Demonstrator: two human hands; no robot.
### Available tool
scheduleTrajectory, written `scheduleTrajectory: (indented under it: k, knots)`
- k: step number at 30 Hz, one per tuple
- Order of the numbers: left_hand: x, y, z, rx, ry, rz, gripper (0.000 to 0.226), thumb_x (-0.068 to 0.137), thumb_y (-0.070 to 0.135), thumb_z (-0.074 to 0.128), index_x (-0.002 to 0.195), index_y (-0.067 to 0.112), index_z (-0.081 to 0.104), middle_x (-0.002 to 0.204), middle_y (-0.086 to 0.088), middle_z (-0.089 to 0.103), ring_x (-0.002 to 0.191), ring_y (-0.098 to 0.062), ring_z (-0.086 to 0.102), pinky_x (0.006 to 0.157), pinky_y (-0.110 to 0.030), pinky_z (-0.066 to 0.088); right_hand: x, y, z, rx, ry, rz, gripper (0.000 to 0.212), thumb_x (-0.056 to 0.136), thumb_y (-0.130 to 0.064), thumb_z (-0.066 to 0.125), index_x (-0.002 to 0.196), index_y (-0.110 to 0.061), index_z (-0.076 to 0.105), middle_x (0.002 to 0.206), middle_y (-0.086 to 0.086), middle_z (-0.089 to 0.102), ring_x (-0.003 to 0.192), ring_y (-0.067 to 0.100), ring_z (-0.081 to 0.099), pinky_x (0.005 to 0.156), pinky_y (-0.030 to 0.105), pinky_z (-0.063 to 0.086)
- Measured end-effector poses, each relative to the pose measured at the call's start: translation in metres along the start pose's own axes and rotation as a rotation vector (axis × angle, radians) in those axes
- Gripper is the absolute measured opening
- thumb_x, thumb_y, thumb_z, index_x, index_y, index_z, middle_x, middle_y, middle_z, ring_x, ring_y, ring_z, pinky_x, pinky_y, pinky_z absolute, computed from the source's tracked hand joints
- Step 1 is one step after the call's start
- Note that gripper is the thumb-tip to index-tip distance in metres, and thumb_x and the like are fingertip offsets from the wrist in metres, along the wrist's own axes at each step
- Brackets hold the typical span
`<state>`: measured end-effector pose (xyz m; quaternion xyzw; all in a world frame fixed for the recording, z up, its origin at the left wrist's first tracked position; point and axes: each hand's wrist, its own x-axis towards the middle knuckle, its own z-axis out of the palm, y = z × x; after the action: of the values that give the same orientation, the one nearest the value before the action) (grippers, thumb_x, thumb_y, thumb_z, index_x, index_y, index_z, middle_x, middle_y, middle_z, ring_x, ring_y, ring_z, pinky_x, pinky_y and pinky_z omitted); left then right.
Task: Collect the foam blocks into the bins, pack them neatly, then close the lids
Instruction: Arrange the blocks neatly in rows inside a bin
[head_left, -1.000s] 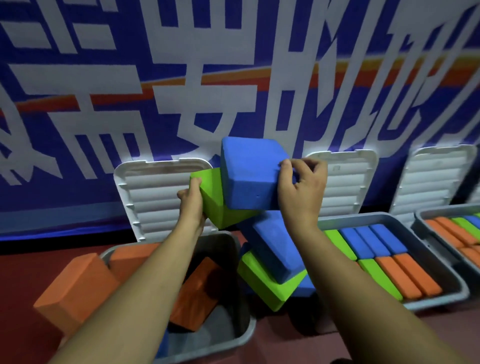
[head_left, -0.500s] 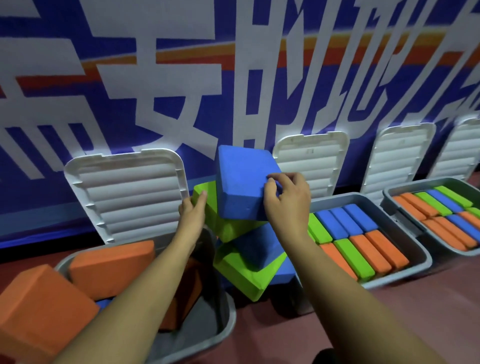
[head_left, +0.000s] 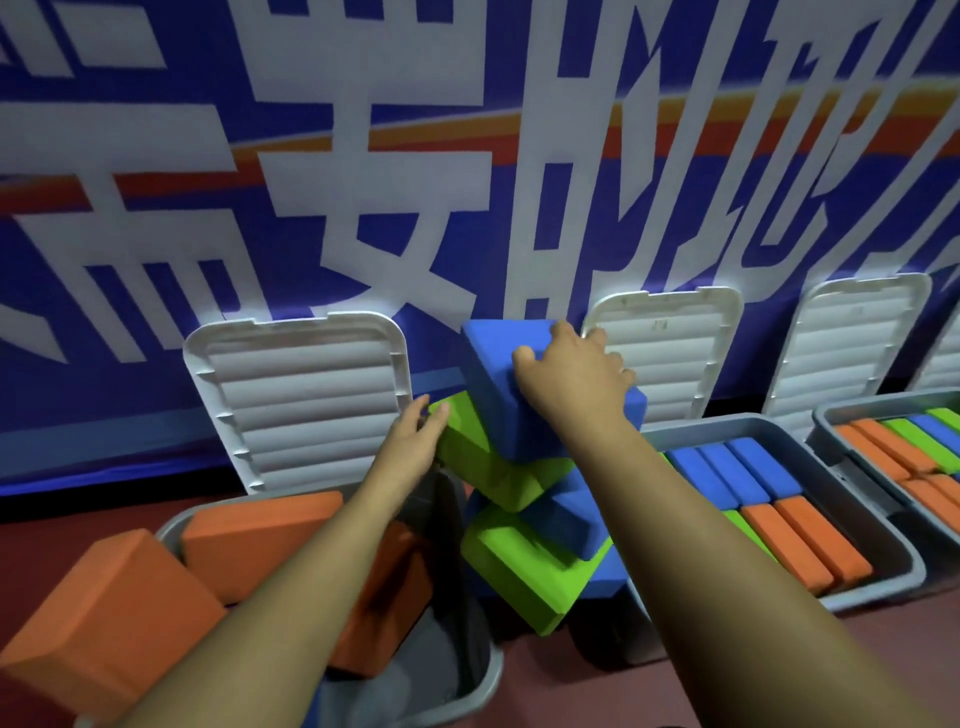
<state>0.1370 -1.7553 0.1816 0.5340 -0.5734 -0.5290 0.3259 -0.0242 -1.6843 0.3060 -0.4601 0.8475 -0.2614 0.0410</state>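
foam in blue and green was piled in a crooked stack on the floor, in the gap between the left bin and the middle bin. the right hand was clamped on the top blue block, thumb on its near face and fingers curled over its far edge, probably to lift it off. the left hand was apart from it, fingers straight, touching the end of the green block just below. i judged that it steadied this block, so the stack would not fall when the top one came off. under them a second blue block and a second green block lay tilted.

the left bin held orange blocks thrown in loosely, two of them sticking over the rim, so there was open room inside but they needed arranging. the middle bin looked already packed in flat rows. the white lid of the left bin stood open against the wall, just behind the left hand. the way down into that bin seemed free, with only its rim and the leaning orange blocks close by.
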Motion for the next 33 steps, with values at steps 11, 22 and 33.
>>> scheduleTrajectory:
  k: [11,22,33]
  knots:
    - [-0.030,0.013,0.049,0.101,0.016,-0.016,0.036,0.088,0.045,0.060,0.095,0.014,0.043,0.085,-0.004,0.055,0.074,-0.019,0.054,0.064,-0.034,0.046,-0.028,0.080,-0.006,0.555,0.183,0.458,0.060,0.086,-0.041,0.056,0.139,-0.012,0.049,0.138,0.018,0.045,0.127,0.040,0.040,0.104,0.044,0.036]
    - [-0.043,0.002,0.064,0.146,-0.107,0.051,0.030,0.094,0.046,0.057,0.104,0.020,0.045,0.112,-0.005,0.053,0.104,-0.022,0.052,0.087,-0.038,0.040,-0.032,0.092,-0.007,0.521,0.172,0.394,0.054,0.077,-0.046,0.044,0.124,-0.027,0.063,0.129,0.006,0.058,0.122,0.031,0.050,0.104,0.049,0.041]
    - [-0.024,0.012,0.000,0.029,0.027,0.048,0.050,0.076,0.061,0.063,0.109,0.026,0.051,0.114,-0.006,0.062,0.106,-0.026,0.062,0.096,-0.050,0.050,-0.030,0.031,-0.037,0.374,0.169,-0.011,0.053,0.086,-0.043,0.043,0.131,-0.019,0.060,0.133,0.005,0.054,0.129,0.025,0.043,0.113,0.046,0.031]
